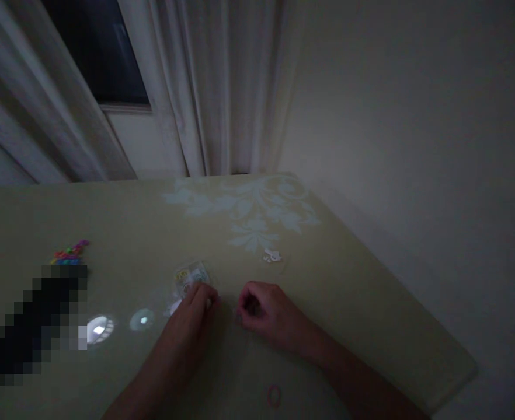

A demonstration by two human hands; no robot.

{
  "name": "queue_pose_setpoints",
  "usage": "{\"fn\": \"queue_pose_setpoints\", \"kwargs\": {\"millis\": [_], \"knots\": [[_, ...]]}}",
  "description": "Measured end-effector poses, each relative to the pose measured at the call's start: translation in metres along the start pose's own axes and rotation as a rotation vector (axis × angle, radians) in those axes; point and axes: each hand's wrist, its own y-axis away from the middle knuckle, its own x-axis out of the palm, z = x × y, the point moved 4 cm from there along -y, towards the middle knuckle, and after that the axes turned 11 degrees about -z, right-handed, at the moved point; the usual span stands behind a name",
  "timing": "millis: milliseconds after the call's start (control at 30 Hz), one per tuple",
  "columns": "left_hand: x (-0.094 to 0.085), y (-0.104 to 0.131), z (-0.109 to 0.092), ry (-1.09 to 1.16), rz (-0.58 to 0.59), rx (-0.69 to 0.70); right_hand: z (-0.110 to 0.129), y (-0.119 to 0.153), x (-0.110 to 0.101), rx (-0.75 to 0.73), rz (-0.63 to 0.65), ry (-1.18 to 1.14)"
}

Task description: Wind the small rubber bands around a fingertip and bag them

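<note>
My left hand (196,306) is closed, its fingertips pinched together beside a small clear case (191,274) that has yellowish and greenish bits in it. A small pale thing shows at its fingertips, too small to make out. To its right, my right hand (266,312) is curled, with thumb and index finger meeting in a ring; something faint and clear seems to be at the fingertips. The two hands are a short way apart. A pink ring (274,396) lies on the table below my right hand.
Small white pieces (272,255) lie beyond my right hand on the table (371,326). A multicoloured pile (69,254) is at the left, by a blacked-out patch. Curtains (222,87) and a wall stand behind.
</note>
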Motion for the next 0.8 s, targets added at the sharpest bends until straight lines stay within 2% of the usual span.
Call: {"fn": "queue_pose_setpoints", "kwargs": {"millis": [67,133,233,300,500,667,800], "knots": [[-0.008,-0.005,-0.001,0.074,-0.041,-0.05,-0.002,0.0,0.002,0.029,-0.026,-0.109],[-0.012,-0.008,-0.001,0.217,-0.051,-0.164,-0.006,-0.001,0.002,0.056,-0.05,-0.16],[-0.009,-0.008,0.0,0.45,-0.029,-0.377,-0.011,-0.002,0.001,0.088,-0.072,-0.195],[-0.004,-0.007,-0.002,0.534,-0.029,-0.435,-0.011,-0.002,0.0,0.115,-0.082,-0.259],[0.004,-0.002,-0.016,0.591,-0.059,-0.412,0.003,0.002,-0.003,0.139,-0.158,-0.418],[0.001,0.0,-0.03,0.648,-0.021,-0.384,0.004,0.003,-0.003,0.09,-0.234,-0.374],[0.004,0.001,-0.028,0.668,-0.023,-0.407,0.005,0.004,-0.006,0.038,-0.274,-0.363]]}}
